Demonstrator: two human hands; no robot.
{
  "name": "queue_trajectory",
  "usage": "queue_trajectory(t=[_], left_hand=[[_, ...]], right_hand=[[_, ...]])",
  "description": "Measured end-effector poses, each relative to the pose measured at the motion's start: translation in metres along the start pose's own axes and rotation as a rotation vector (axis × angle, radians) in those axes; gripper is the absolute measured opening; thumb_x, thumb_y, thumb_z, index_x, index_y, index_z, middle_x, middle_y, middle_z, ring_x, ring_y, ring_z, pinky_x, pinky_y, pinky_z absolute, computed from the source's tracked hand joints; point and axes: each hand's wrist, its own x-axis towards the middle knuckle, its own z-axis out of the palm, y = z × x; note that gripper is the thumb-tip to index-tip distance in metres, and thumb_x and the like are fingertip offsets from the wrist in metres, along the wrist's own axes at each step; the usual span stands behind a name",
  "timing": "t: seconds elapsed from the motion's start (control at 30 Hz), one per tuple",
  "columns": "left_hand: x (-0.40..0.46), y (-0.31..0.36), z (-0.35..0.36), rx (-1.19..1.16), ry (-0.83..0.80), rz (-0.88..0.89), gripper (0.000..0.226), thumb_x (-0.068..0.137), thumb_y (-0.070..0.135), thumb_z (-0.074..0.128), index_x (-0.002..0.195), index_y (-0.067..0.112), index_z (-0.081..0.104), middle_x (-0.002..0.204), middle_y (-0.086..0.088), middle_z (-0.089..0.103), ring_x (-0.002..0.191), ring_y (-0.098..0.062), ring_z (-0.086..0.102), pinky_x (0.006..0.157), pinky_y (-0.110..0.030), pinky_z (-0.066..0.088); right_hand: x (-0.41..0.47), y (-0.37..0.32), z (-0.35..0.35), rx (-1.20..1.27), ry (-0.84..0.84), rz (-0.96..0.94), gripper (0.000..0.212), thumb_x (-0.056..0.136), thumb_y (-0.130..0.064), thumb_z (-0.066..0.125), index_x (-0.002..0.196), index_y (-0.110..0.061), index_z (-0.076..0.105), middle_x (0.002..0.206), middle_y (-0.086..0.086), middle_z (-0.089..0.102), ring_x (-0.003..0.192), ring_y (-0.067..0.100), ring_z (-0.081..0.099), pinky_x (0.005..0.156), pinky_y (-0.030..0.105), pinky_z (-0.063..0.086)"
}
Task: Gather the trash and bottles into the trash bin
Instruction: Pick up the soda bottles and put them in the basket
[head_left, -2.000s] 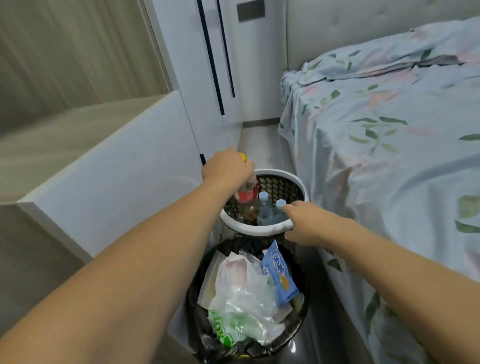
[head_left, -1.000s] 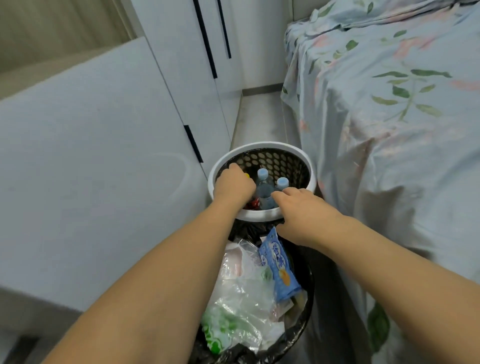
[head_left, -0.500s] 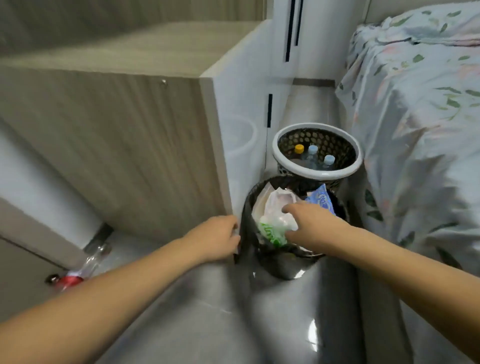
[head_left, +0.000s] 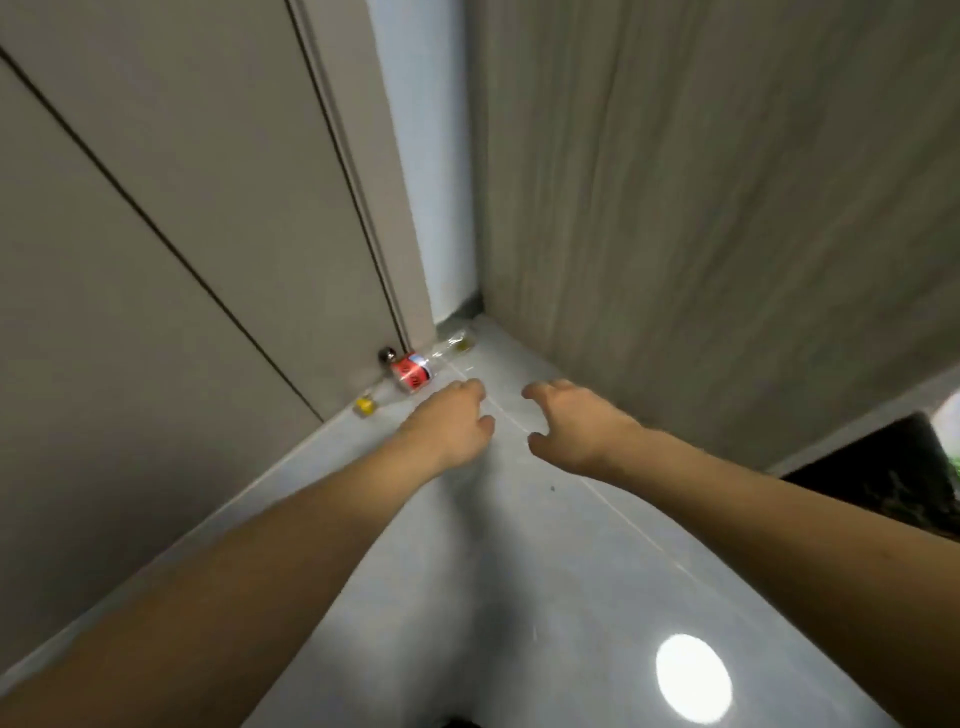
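One bottle (head_left: 410, 375) on floor (head_left: 519, 571) against door (head_left: 156, 260), long axis 8-to-2 o'clock, yellow cap at 8. Left hand (head_left: 449, 423) nearer, just at 5 o'clock of label, loosely curled, empty. Right hand (head_left: 576, 426) farther, fingers spread, empty.

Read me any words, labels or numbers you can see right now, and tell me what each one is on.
Nothing can be read.
Bottle on the floor: its red label has dark print, too blurred to read.
Yellow cap: no text visible.
Door, wood panel, floor: no writing or signs.
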Motion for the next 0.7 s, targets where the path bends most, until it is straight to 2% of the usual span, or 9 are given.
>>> queue_trajectory(t=[0.23,0.43,0.5,0.6,0.7], left_hand=[[0.021,-0.108,0.041,-0.185,0.187,-0.380,0.050,0.092,0.022,0.050,0.140,0.014,0.037,0.149,-0.009,0.030,0.137,-0.030,0.030,0.104,-0.041,0.036],[0.062,-0.144,0.071,-0.246,0.318,-0.537,0.066,0.091,0.019,0.052,0.149,0.016,0.023,0.156,-0.009,0.021,0.138,-0.030,0.026,0.109,-0.040,0.031],[0.073,-0.149,0.079,-0.235,0.329,-0.558,0.059,0.093,0.018,0.048,0.147,0.016,0.027,0.152,-0.010,0.027,0.135,-0.030,0.030,0.108,-0.040,0.032],[0.079,-0.154,0.085,-0.209,0.332,-0.574,0.043,0.093,0.013,0.040,0.136,0.012,0.043,0.136,-0.012,0.045,0.125,-0.030,0.041,0.103,-0.039,0.035],[0.072,-0.153,0.089,-0.239,0.297,-0.528,0.036,0.093,0.010,0.042,0.127,0.008,0.051,0.124,-0.015,0.055,0.116,-0.032,0.050,0.100,-0.040,0.038]], right_hand=[[0.099,-0.060,0.057,-0.067,-0.076,-0.054,0.066,0.086,-0.021,0.057,0.146,-0.016,0.031,0.147,0.008,0.036,0.132,0.029,0.038,0.106,0.038,0.039],[0.157,-0.080,0.084,-0.130,-0.092,-0.088,0.072,0.085,-0.017,0.059,0.149,-0.016,0.025,0.151,0.009,0.031,0.135,0.030,0.034,0.107,0.038,0.036],[0.171,-0.082,0.091,-0.149,-0.089,-0.108,0.074,0.084,-0.016,0.060,0.149,-0.015,0.025,0.151,0.010,0.031,0.135,0.031,0.034,0.108,0.039,0.034],[0.186,-0.081,0.100,-0.184,-0.093,-0.145,0.075,0.082,-0.011,0.059,0.149,-0.016,0.025,0.153,0.011,0.028,0.136,0.033,0.032,0.109,0.042,0.033],[0.194,-0.077,0.106,-0.256,-0.073,-0.193,0.080,0.081,-0.010,0.060,0.150,-0.019,0.020,0.156,0.010,0.021,0.139,0.033,0.026,0.111,0.043,0.030]])
